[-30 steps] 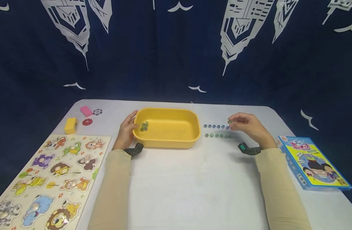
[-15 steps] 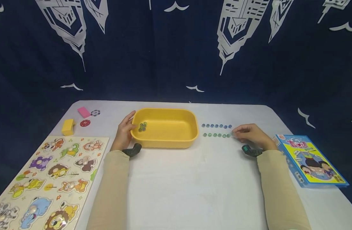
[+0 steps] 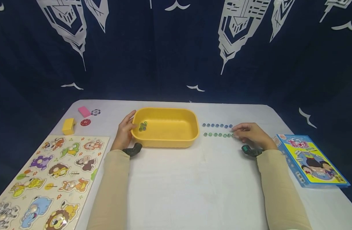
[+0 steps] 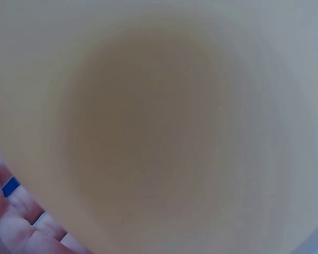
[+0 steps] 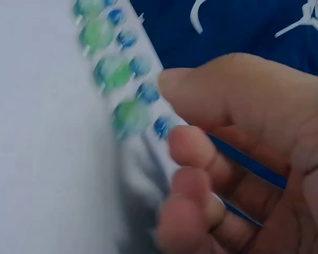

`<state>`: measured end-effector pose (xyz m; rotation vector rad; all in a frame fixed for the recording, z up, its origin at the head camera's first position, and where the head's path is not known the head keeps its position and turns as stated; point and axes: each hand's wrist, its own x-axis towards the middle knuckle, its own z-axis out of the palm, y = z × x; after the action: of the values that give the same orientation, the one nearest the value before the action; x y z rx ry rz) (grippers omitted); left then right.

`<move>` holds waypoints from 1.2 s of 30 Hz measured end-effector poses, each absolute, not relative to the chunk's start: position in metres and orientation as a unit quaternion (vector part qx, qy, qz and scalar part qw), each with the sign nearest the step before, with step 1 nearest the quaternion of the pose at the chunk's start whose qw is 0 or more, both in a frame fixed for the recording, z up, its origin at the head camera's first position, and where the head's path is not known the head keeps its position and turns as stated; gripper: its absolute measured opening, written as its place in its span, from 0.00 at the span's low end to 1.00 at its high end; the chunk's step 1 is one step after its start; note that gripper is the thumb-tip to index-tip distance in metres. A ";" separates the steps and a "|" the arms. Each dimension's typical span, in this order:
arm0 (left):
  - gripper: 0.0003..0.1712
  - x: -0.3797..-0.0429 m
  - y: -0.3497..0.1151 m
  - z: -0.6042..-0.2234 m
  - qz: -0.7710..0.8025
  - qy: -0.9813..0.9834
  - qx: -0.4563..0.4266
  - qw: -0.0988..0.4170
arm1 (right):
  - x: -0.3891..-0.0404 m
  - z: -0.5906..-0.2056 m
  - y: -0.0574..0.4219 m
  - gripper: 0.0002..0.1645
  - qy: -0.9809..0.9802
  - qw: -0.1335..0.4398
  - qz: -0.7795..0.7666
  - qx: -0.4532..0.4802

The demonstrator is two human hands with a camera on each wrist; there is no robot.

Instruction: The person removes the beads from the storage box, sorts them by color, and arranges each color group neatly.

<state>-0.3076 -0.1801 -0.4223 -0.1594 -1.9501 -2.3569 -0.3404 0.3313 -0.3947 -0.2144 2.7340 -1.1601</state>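
In the head view my left hand (image 3: 123, 134) grips the left end of the yellow plastic basin (image 3: 164, 143), thumb at the rim and fingers along the outside. Several glass marbles (image 3: 143, 126) lie together in its left part. My right hand (image 3: 252, 134) rests by the right end of two rows, blue marbles (image 3: 217, 125) behind and green marbles (image 3: 215, 134) in front. In the right wrist view the thumb and index fingertip stand apart beside the last green marble (image 5: 131, 119), with no marble between them. The basin's blurred wall (image 4: 159, 132) fills most of the left wrist view.
At the left lies an animal puzzle board (image 3: 63, 172). Behind it are a yellow block (image 3: 68, 126), a pink block (image 3: 84, 111), a red chip (image 3: 85, 122) and a black-and-white chip (image 3: 96, 112). A blue and yellow game box (image 3: 314, 161) lies at the right.
My right hand has come down from the blue row to the end of the green row and let go of a green marble there. The left hand has kept its place on the basin.
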 end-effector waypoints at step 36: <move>0.43 -0.313 -0.179 -0.426 -0.759 -0.648 -0.033 0.057 | -0.357 -0.333 0.115 0.15 0.840 0.240 -0.139 -0.467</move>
<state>-0.3135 -0.1793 -0.4264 -0.0986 -1.9653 -2.3009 -0.3567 0.1145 -0.3330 -1.2777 2.2984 -0.3808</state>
